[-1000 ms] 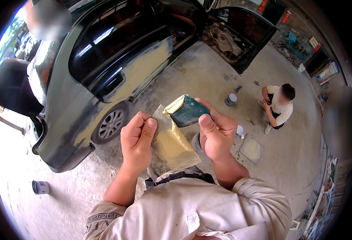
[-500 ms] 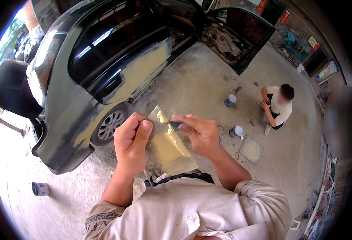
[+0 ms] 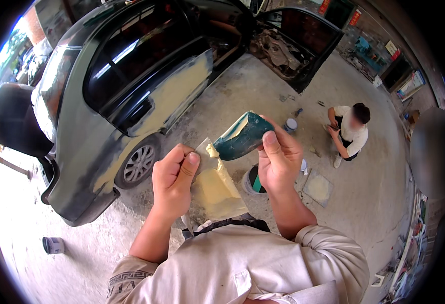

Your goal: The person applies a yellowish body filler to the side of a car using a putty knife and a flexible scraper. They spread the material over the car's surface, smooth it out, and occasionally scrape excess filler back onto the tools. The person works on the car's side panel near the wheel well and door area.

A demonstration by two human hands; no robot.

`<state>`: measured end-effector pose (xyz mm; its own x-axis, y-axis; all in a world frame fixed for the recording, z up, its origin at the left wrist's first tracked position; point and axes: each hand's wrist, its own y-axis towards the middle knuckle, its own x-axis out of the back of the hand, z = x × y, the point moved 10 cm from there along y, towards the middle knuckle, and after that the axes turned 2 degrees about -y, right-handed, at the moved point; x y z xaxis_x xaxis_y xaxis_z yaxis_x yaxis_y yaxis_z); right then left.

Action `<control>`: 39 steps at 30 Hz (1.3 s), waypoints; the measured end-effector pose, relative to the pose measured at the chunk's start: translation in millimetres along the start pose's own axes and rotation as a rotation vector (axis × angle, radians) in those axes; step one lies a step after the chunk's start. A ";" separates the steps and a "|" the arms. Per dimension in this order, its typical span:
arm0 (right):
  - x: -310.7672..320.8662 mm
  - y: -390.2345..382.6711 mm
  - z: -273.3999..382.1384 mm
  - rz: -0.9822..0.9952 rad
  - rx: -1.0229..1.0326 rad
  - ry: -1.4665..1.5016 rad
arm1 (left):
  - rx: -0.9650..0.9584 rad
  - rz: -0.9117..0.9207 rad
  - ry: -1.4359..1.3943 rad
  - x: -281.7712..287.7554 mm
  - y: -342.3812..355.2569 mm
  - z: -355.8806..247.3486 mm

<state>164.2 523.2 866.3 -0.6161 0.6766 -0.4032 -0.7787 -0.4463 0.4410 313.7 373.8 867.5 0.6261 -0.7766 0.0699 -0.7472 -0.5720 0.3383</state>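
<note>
Mid-frame, the left fingers [image 3: 169, 162] pinch a sheet [image 3: 203, 151] bearing putty [image 3: 211, 186]; the right fingers [image 3: 287, 146] close on a green scraper [image 3: 245, 138].

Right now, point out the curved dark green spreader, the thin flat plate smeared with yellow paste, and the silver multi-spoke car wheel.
Dark green spreader [image 3: 247, 139]: head view, middle of its broad face.
Paste-smeared flat plate [image 3: 202, 149]: head view, bare upper corner.
Silver car wheel [image 3: 140, 163]: head view, spokes near the hub.
</note>
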 end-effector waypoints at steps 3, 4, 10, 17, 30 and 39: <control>-8.5 -5.9 8.7 0.006 0.040 0.010 | 0.046 -0.001 -0.025 -3.4 -1.1 -1.1; -7.5 -8.6 8.1 0.019 0.036 -0.018 | 0.041 0.002 -0.023 -3.6 -1.3 -2.0; -18.4 -20.8 13.3 0.124 0.095 -0.292 | 0.012 0.012 0.034 -3.3 -1.1 -8.2; -40.1 -24.8 -11.3 0.328 0.242 -0.659 | -0.071 0.011 0.084 3.8 -1.4 -11.7; 0.5 13.2 -20.2 0.068 -0.089 -0.048 | 0.147 0.370 -0.039 -11.2 13.6 20.0; -22.2 -3.2 15.2 0.220 0.021 -0.378 | 0.156 0.491 0.183 -19.9 19.1 4.9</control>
<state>182.2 518.5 886.0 -0.6773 0.7354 0.0222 -0.6291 -0.5944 0.5009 285.8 377.0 867.9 0.2138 -0.9116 0.3512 -0.9769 -0.1972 0.0828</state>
